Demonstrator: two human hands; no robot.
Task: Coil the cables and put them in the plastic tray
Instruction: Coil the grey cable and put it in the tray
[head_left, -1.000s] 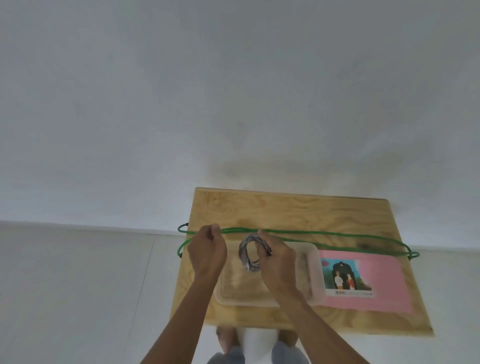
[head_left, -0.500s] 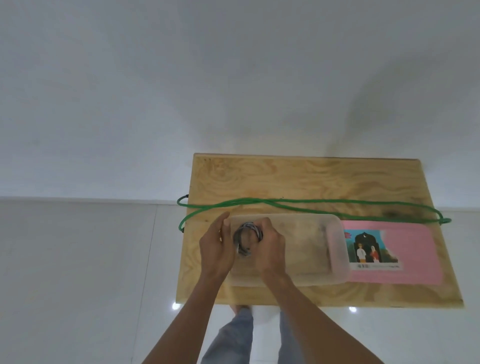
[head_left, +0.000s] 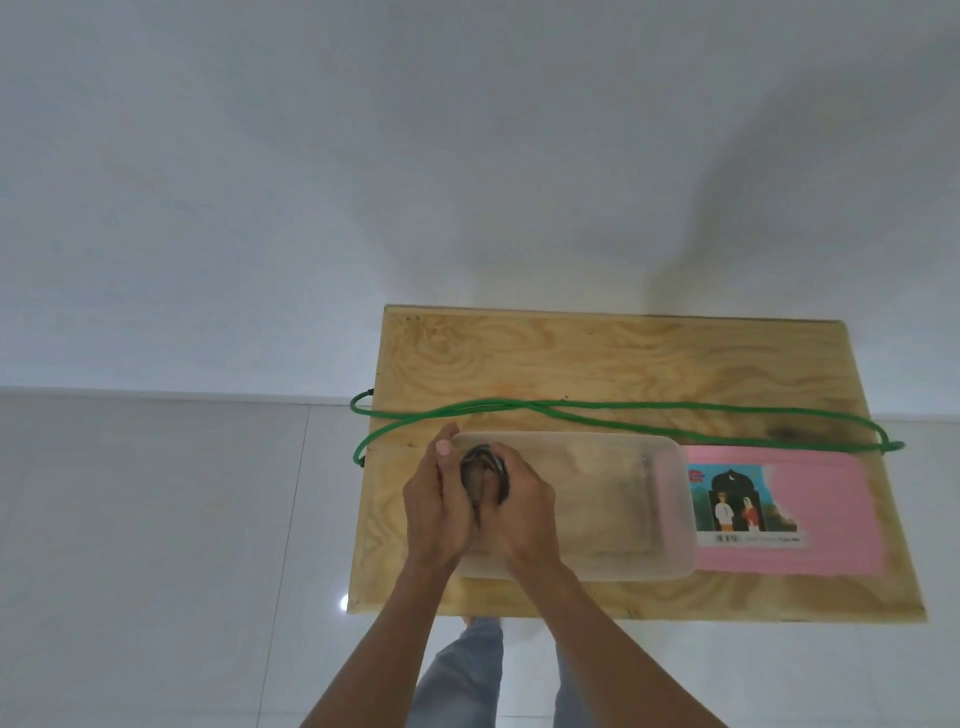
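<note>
Grey coiled cable (head_left: 484, 470) sits gripped between left hand (head_left: 432, 512) and right hand (head_left: 522, 512) over the plastic tray (head_left: 670, 499)'s left end.

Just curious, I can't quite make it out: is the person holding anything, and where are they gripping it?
Yes: a small grey coiled cable, pressed between both hands, the left hand on its left side and the right hand on its right, over the plastic tray.

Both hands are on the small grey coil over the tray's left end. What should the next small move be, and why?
Probably lower the grey coiled cable onto the floor of the plastic tray and let go. The left hand and right hand hold it bunched between them over the tray's left end, so it looks finished. The green cable lies uncoiled across the wooden table, waiting.
</note>
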